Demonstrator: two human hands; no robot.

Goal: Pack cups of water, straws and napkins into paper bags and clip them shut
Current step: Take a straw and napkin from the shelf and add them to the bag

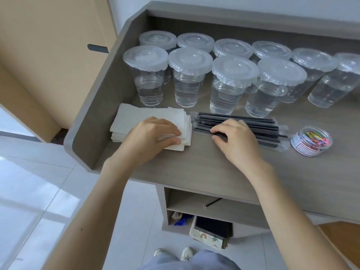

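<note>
Ten cups of water (187, 90) stand in two rows along the back of the grey surface (204, 166), each clear, capped with a plastic lid and roughly half full. In front of them, at the left end, lies a loose stack of white napkins (136, 117). Just beside it to the right is a bundle of black straws (253, 123), each in a clear wrapper, lying lengthwise along the surface.

My left grip (153, 131) rests on the near right corner of the napkins. Its fingers curl over the top and its thumb sits underneath, pinching the uppermost sheets and lifting them a little off the pile. My right grip (235, 139) sits on the left end of the straws with its fingers bent down over the front ones and its thumb tucked in low, so it is closed on them. I cannot tell how many it holds.

At the right end of the straws stands a small round clear tub of coloured paper clips (311, 141), with its lid on.
</note>
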